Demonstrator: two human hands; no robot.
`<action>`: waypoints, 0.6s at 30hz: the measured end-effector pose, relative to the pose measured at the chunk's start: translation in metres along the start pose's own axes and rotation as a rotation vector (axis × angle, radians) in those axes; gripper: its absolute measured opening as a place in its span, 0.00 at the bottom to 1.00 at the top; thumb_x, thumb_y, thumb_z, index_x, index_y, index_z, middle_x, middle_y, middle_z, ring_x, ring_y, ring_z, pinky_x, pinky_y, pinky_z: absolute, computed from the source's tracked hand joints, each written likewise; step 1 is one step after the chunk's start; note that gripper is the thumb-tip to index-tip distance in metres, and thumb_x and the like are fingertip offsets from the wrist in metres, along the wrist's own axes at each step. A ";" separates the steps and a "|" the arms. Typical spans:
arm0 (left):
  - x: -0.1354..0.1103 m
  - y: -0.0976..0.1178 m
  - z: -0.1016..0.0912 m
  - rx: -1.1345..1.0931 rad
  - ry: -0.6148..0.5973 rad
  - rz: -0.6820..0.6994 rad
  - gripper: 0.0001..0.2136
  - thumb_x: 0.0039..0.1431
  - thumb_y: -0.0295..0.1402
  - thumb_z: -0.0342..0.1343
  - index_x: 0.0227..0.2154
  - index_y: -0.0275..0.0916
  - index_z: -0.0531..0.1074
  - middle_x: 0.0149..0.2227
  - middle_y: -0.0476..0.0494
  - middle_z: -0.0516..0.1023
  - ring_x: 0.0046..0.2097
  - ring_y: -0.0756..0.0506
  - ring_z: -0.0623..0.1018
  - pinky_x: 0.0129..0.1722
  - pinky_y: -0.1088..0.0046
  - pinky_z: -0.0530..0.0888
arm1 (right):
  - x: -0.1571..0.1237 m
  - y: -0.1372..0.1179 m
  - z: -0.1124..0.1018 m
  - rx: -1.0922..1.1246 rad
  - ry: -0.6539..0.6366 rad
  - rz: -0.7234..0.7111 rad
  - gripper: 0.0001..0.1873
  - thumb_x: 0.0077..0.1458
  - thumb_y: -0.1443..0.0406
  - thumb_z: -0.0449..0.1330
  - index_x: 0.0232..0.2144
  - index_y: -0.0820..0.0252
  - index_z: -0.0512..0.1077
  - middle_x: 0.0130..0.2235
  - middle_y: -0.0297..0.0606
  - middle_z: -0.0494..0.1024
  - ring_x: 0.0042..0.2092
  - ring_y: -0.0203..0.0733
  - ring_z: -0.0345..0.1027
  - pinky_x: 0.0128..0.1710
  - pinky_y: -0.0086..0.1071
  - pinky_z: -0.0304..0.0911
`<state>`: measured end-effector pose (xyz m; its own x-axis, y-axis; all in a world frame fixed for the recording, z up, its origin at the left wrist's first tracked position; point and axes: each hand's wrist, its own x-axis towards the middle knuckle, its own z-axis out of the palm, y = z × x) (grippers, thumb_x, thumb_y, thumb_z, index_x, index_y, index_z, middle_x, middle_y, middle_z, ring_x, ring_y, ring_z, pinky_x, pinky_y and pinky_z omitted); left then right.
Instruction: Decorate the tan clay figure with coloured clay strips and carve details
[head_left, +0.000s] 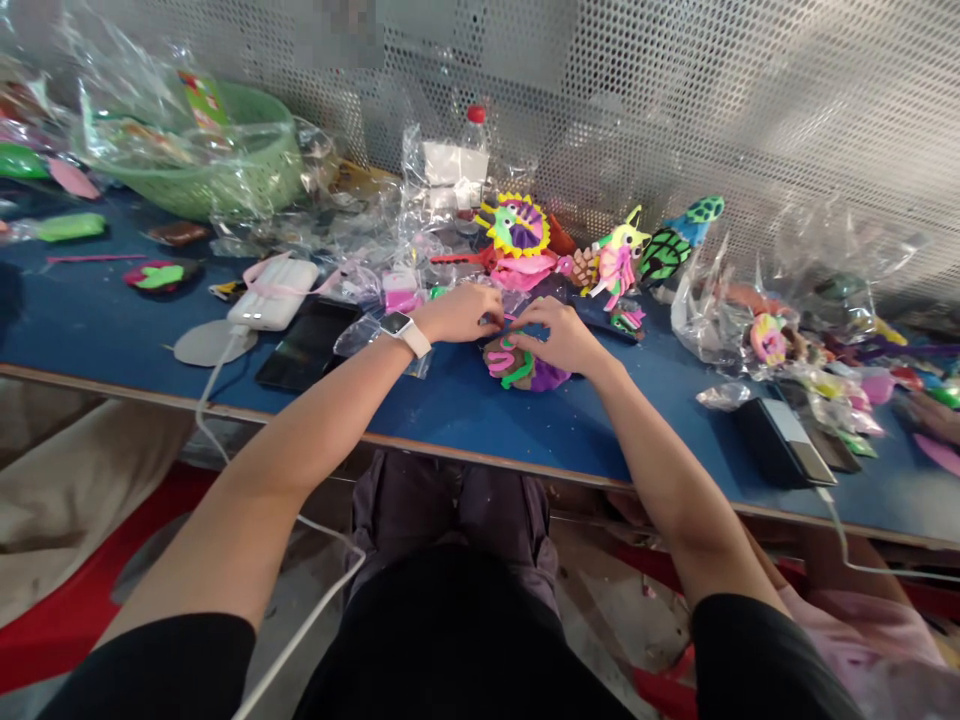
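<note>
one flat craft piece (525, 368), purple with pink and green strips, lies on the blue desk (465, 400), its longer side running left to right. both hands meet at its far rim. the right hand (561, 338) rests on it and is the nearer; the left hand (461, 312) is just left of it. the fingers (493, 318) are curled close, and whether they pinch a strip is hidden. a sun-faced figure (517, 225) stands beyond the piece.
</note>
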<state>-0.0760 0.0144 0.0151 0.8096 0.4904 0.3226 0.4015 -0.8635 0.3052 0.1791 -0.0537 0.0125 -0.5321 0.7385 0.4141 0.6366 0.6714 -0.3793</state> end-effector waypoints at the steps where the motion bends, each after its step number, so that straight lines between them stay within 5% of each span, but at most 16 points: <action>1: 0.000 0.002 0.000 -0.007 0.008 0.005 0.10 0.68 0.32 0.61 0.40 0.40 0.89 0.42 0.39 0.86 0.45 0.41 0.83 0.52 0.63 0.76 | -0.001 0.002 -0.002 -0.016 -0.028 -0.012 0.13 0.67 0.54 0.73 0.47 0.54 0.89 0.48 0.46 0.88 0.52 0.57 0.79 0.57 0.51 0.74; 5: 0.001 0.007 -0.002 -0.031 -0.002 -0.014 0.10 0.64 0.32 0.61 0.32 0.41 0.87 0.37 0.41 0.85 0.42 0.41 0.81 0.52 0.61 0.74 | -0.004 0.010 -0.009 -0.087 -0.124 0.005 0.23 0.65 0.47 0.74 0.51 0.56 0.88 0.51 0.49 0.85 0.55 0.60 0.78 0.60 0.53 0.75; 10: 0.000 0.009 -0.002 -0.003 -0.022 -0.057 0.10 0.58 0.36 0.63 0.23 0.44 0.83 0.32 0.44 0.85 0.44 0.39 0.78 0.61 0.53 0.69 | -0.001 0.016 -0.009 -0.046 -0.193 0.163 0.21 0.64 0.46 0.74 0.37 0.57 0.85 0.40 0.44 0.84 0.45 0.53 0.79 0.50 0.46 0.75; 18: 0.005 0.007 -0.007 -0.235 -0.146 -0.098 0.13 0.60 0.35 0.54 0.30 0.39 0.84 0.38 0.41 0.86 0.40 0.42 0.81 0.46 0.63 0.74 | 0.000 0.003 -0.027 0.601 -0.240 0.371 0.28 0.45 0.47 0.84 0.37 0.56 0.79 0.36 0.38 0.86 0.39 0.46 0.78 0.40 0.38 0.74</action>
<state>-0.0717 0.0121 0.0247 0.8317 0.5333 0.1546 0.3844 -0.7539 0.5328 0.1959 -0.0528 0.0335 -0.4931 0.8699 0.0049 0.4199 0.2430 -0.8744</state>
